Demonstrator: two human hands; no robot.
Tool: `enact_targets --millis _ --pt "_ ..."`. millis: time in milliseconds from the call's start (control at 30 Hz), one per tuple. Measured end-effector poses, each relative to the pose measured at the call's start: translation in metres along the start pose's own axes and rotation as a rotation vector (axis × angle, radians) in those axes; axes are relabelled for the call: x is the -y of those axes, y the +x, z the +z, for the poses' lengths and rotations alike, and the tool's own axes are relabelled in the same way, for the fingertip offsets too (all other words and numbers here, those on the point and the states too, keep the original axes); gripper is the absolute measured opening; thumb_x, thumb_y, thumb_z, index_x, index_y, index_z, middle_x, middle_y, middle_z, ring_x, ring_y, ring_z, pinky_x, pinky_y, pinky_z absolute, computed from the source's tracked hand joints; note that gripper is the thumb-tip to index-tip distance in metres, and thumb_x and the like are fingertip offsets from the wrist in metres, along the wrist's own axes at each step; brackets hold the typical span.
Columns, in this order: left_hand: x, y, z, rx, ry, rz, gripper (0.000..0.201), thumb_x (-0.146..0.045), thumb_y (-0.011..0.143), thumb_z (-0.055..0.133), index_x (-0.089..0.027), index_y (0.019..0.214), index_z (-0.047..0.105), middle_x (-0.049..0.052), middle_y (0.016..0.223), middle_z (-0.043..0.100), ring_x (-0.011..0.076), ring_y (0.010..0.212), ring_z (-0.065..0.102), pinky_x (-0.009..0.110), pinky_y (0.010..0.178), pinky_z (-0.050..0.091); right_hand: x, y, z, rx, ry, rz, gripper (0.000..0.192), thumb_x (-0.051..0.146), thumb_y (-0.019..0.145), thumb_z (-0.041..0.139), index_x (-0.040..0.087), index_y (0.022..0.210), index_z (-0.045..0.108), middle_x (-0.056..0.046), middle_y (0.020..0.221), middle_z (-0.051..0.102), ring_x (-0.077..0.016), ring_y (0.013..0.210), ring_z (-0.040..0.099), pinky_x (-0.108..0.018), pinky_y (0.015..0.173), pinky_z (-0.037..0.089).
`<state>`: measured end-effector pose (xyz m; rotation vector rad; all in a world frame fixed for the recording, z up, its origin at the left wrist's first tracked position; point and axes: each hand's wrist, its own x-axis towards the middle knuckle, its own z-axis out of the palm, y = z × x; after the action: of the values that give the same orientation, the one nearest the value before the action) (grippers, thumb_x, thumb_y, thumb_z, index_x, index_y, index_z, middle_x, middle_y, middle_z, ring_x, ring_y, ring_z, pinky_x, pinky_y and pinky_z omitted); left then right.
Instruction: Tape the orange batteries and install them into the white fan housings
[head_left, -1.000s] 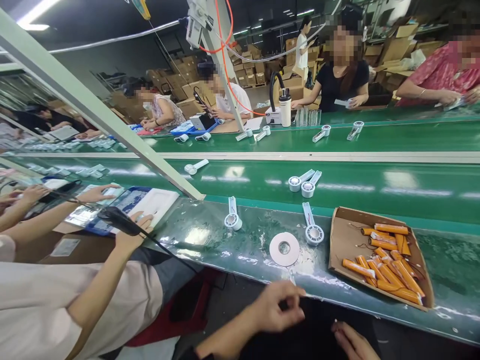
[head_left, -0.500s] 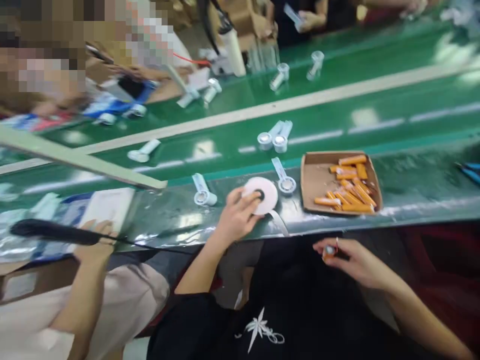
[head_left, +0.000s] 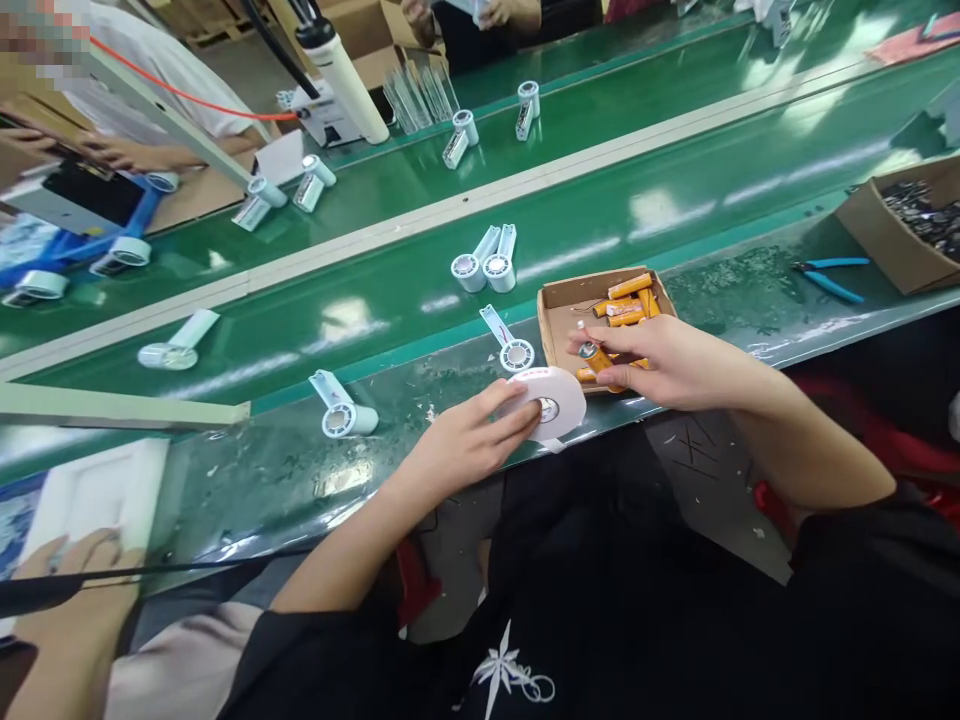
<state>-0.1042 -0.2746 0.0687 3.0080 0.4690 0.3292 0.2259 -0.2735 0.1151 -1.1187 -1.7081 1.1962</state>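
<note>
Right hand's (head_left: 667,362) grip, now over the cardboard tray (head_left: 556,306), pinches an orange battery (head_left: 598,357); left hand (head_left: 466,440) still grips the tape roll (head_left: 553,403) on the surface

Bare tabletop (head_left: 285,470) open left of the tape roll (head_left: 553,405), as far as the white fan part (head_left: 341,412). Just behind the roll, another fan part (head_left: 510,345) and the cardboard tray (head_left: 555,305) close together, little gap. Right of the tray, clear stretch up to blue pliers (head_left: 829,278) and a second box (head_left: 874,225).
</note>
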Motion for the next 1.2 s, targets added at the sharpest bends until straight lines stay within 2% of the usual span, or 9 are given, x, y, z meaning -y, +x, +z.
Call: enact_targets --millis 233,433,500,600,733,867,967,1100,1200 --pt "-0.004 0.013 -0.014 0.024 0.065 0.114 0.042 0.001 0.109 0.042 -0.015 0.129 0.075 0.006 0.137 0.074 0.022 0.156 0.056 0.046 0.135 0.046 -0.015 0.015 0.002 0.266 -0.109 -0.057 0.041 0.04 0.084 0.091 0.009 0.109 0.082 0.005 0.092 0.085 -0.0141 0.086 0.084 -0.029 0.096 0.064" --pt "-0.04 0.031 0.015 -0.152 0.251 -0.103 0.041 -0.013 0.109 0.059 -0.013 0.15 0.065 0.012 0.13 0.076 0.0291 0.135 0.068 0.057 0.129 0.051 -0.054 -0.006 0.071 -0.593 0.584 -0.074 0.052 0.055 0.092 0.089 0.023 0.13 0.074 -0.011 0.134 0.082 -0.0238 0.116 0.083 -0.035 0.1 0.069" --pt "-0.057 0.036 0.036 -0.258 0.224 -0.1 0.038 -0.025 0.11 0.064 -0.007 0.143 0.068 0.014 0.117 0.078 0.0287 0.119 0.072 0.053 0.12 0.058 -0.064 -0.016 0.077 -0.736 0.726 -0.025 0.058 0.055 0.084 0.095 0.025 0.129 0.074 -0.012 0.135 0.081 -0.0267 0.113 0.084 -0.042 0.099 0.071" --pt "-0.073 0.02 0.059 -0.361 0.108 -0.063 0.043 -0.04 0.109 0.068 -0.005 0.133 0.072 0.013 0.104 0.077 0.0252 0.105 0.071 0.044 0.108 0.064 -0.072 -0.034 0.046 -0.702 0.73 0.079 0.06 0.048 0.063 0.107 0.024 0.112 0.081 -0.01 0.118 0.086 -0.0295 0.101 0.086 -0.042 0.089 0.074" --pt "-0.067 -0.023 0.072 -0.312 0.144 -0.419 0.042 -0.038 0.1 0.08 -0.016 0.135 0.074 0.013 0.106 0.078 0.0308 0.117 0.068 0.049 0.103 0.065 -0.082 -0.044 0.003 -0.783 0.615 0.116 0.051 0.043 0.065 0.106 0.031 0.108 0.084 -0.008 0.118 0.086 -0.0287 0.101 0.086 -0.036 0.083 0.076" --pt "-0.06 -0.029 0.087 -0.284 0.168 -0.393 0.037 -0.025 0.101 0.073 -0.017 0.136 0.074 0.012 0.112 0.079 0.0292 0.118 0.069 0.049 0.109 0.063 -0.082 -0.03 0.031 -0.695 0.661 0.098 0.049 0.044 0.077 0.101 0.028 0.116 0.078 -0.008 0.117 0.085 -0.0303 0.105 0.085 -0.048 0.098 0.073" --pt "-0.065 -0.016 0.084 -0.344 0.172 -0.334 0.047 -0.009 0.098 0.062 -0.02 0.143 0.071 0.011 0.118 0.08 0.0283 0.121 0.069 0.053 0.118 0.058 -0.067 -0.012 0.055 -0.796 0.617 -0.165 0.047 0.045 0.081 0.099 0.028 0.115 0.072 -0.004 0.121 0.084 -0.0278 0.116 0.083 -0.05 0.11 0.068" --pt "-0.056 -0.002 0.068 -0.316 0.137 -0.411 0.065 0.001 0.089 0.061 -0.02 0.151 0.064 0.015 0.126 0.074 0.0396 0.144 0.054 0.064 0.119 0.051 -0.07 0.009 0.056 -0.621 0.503 -0.243 0.05 0.056 0.088 0.093 0.032 0.124 0.068 -0.004 0.134 0.08 -0.0279 0.127 0.079 -0.047 0.115 0.065" --pt "-0.052 0.004 0.062 -0.319 0.12 -0.436 0.053 -0.008 0.09 0.065 -0.013 0.143 0.066 0.018 0.122 0.07 0.0429 0.141 0.051 0.067 0.118 0.049 -0.072 0.008 0.059 -0.537 0.47 -0.228 0.049 0.057 0.093 0.088 0.032 0.13 0.066 -0.003 0.137 0.079 -0.0274 0.128 0.078 -0.042 0.11 0.069"
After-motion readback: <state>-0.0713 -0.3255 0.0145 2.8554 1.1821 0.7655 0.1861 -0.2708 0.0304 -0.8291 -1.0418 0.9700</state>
